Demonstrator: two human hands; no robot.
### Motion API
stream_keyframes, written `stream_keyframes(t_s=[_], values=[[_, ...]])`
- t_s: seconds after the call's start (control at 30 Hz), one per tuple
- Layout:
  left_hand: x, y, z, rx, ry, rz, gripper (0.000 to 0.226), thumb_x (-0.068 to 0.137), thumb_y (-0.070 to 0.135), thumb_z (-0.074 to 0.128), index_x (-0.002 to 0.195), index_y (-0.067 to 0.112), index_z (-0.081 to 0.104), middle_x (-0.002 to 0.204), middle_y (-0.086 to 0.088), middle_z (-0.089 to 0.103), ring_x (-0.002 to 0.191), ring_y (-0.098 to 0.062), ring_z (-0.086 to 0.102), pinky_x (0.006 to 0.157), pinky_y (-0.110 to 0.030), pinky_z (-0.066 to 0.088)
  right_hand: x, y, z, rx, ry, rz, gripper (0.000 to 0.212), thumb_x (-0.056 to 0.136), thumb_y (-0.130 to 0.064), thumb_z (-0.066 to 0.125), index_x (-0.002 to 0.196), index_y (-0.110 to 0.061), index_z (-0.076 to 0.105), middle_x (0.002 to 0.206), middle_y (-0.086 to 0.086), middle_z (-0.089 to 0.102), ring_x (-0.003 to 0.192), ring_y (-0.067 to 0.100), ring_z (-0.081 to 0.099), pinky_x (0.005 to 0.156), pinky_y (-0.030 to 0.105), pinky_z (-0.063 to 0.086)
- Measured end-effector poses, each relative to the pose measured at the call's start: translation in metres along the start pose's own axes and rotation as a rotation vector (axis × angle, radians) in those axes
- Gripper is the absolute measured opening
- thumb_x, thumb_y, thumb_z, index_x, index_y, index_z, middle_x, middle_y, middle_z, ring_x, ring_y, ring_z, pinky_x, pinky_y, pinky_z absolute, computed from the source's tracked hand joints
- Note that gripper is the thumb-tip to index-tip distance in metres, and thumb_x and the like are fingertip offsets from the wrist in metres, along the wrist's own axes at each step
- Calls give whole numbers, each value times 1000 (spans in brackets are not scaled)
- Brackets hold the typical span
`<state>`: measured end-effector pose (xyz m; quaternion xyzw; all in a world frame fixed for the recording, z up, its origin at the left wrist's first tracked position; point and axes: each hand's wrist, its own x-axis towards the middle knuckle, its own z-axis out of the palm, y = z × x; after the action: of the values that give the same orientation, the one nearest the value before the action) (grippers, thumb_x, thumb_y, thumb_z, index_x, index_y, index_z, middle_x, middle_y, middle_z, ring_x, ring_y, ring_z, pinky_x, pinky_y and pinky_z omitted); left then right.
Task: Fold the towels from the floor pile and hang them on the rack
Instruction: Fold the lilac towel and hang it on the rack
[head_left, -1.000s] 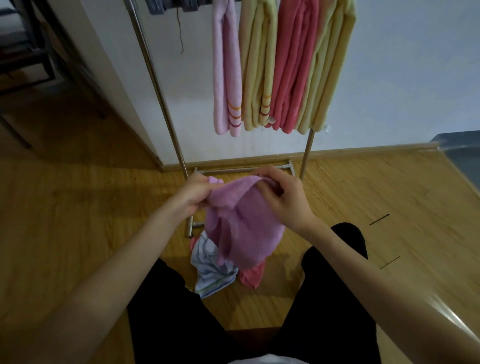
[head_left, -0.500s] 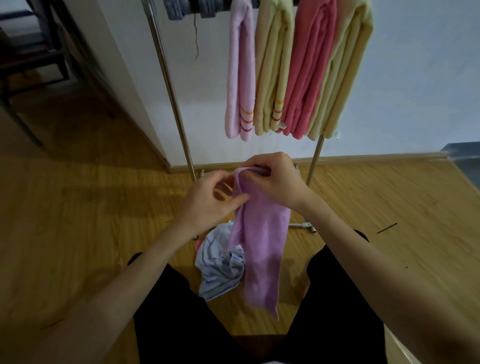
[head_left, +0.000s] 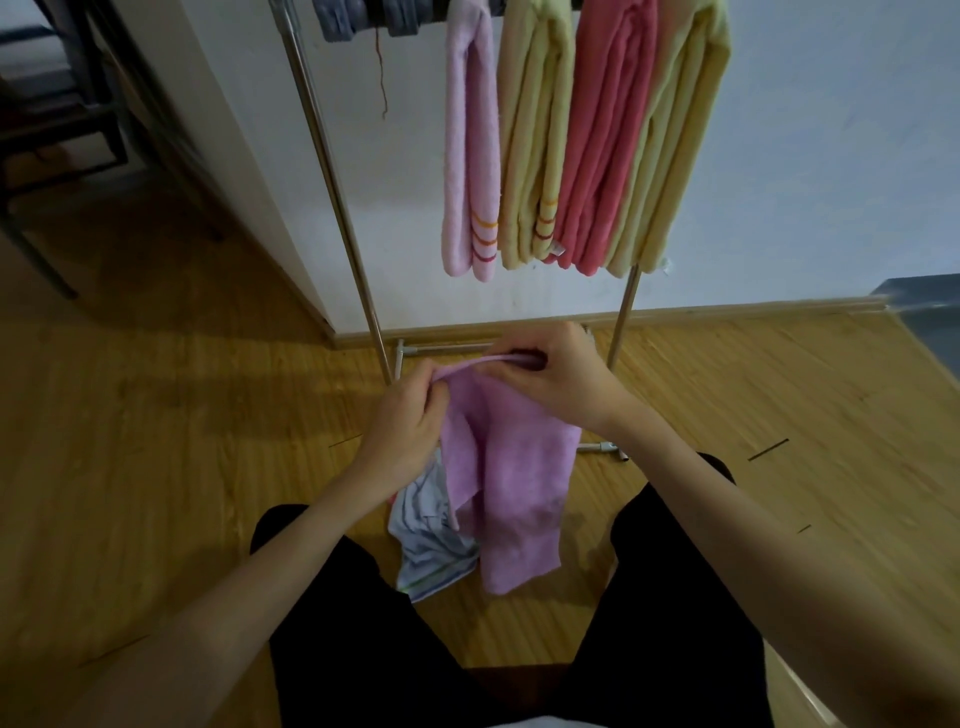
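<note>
A purple towel (head_left: 511, 478) hangs in front of me, held by its top edge. My left hand (head_left: 402, 423) pinches the left end of that edge and my right hand (head_left: 558, 379) pinches the right end. Below it on the wood floor lies the pile: a white-grey striped towel (head_left: 428, 540), partly hidden by the purple one. The metal rack (head_left: 332, 171) stands against the wall, carrying folded towels: a pale pink one (head_left: 470, 156), a yellow one (head_left: 532, 140), a coral one (head_left: 602, 135) and another yellow one (head_left: 670, 145).
Grey cloth (head_left: 358, 18) hangs at the rack's top left. The rack's base bars (head_left: 441, 348) lie on the floor behind my hands. A dark chair frame (head_left: 57, 130) stands at the far left, a grey object (head_left: 930, 322) at the right edge. My black-clad legs (head_left: 358, 649) flank the pile.
The purple towel went from a bunched bundle to a narrow hanging strip, and now my hands have drawn apart, spreading its top edge wider.
</note>
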<state>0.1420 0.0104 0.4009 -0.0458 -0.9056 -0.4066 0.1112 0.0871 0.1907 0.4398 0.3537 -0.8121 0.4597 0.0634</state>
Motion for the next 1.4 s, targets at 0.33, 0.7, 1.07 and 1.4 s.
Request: stream_keyframes(t_s=[0.33,0.7,1.07,1.4], values=[[14,15,-14,-167,111,-181,24,102,19,34,98,10,56,79,-1,54,68,-12,52,55,-16,40,-33,36,-1,-252,35,-98,20,96,-16,52,98,-3,66,86,4,63,73,20,59,59,38,49],[14,-21,-1,182,104,-221,11,100,18,41,91,11,46,72,3,45,58,-11,43,45,-17,36,-39,47,0,-260,173,-70,27,95,-17,49,107,0,67,96,10,68,83,25,66,67,41,55],[30,3,-7,-498,186,-558,21,98,2,36,109,0,55,95,-11,61,90,-24,61,80,-36,54,-78,59,26,-448,-127,-45,29,94,-20,44,120,-9,47,93,8,65,69,23,61,54,23,41],[28,24,-4,-599,275,-535,20,96,2,40,103,6,59,96,-9,62,98,-26,63,88,-37,54,-82,68,51,-190,-164,21,21,91,-12,40,98,-3,59,91,6,60,69,21,57,57,38,48]])
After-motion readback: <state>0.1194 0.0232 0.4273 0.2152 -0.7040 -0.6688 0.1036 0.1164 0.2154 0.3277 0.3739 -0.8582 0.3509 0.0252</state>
